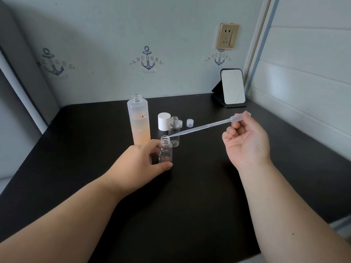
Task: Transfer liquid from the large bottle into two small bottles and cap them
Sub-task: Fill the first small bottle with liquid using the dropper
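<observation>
Left arm: reaches in from lower left, forearm bare, low over the table.
Left hand (140, 160): thumb and fingers curled round a small bottle (165, 149), holding it upright.
Right arm: comes in from lower right, wrist raised.
Right hand (247, 141): palm turned up and inward, fingertips pinching the bulb of a pipette (201, 127).

Black table (190, 186), bottles (140, 122), caps (164, 121), mirror (232, 89)

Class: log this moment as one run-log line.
left hand: holds small bottle | right hand: pinches dropper, tip at mouth | caps off
</observation>
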Action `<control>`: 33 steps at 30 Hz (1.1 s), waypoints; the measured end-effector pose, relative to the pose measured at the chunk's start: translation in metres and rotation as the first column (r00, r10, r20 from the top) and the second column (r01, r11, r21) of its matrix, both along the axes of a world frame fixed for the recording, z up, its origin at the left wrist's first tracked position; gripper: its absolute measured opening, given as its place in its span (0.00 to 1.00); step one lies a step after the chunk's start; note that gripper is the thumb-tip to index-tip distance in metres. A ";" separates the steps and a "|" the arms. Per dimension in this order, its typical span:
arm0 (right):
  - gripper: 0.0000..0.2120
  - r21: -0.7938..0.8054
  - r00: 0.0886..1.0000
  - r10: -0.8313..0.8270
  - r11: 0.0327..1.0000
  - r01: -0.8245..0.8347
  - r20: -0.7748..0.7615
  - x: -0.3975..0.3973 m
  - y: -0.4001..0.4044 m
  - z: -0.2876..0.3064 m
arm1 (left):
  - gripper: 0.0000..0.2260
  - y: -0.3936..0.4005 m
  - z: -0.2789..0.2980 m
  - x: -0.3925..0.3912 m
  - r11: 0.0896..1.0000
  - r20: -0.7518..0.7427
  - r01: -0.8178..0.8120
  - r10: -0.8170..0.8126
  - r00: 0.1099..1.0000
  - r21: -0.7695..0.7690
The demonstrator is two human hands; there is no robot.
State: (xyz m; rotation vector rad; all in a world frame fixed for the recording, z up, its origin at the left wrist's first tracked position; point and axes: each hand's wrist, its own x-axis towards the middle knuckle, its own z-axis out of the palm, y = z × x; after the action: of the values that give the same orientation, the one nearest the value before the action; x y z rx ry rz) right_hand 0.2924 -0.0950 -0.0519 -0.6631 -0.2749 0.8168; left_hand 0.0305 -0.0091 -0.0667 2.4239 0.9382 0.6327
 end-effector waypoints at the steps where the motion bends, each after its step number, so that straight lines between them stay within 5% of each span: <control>1: 0.15 0.005 1.000 -0.002 1.000 0.002 -0.001 0.000 0.000 0.000 | 0.17 0.000 0.000 0.000 1.000 0.009 0.006 -0.006 1.000 0.005; 33: 0.18 0.002 1.000 -0.014 1.000 0.014 -0.015 -0.003 -0.002 0.003 | 0.14 0.004 -0.003 -0.004 0.997 0.094 0.072 -0.073 0.993 0.011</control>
State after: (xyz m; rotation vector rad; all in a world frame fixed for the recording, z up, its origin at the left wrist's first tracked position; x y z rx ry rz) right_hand 0.2891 -0.0972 -0.0488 -0.6561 -0.2571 0.8078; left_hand 0.0268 -0.0048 -0.0701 2.4000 0.8077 0.7186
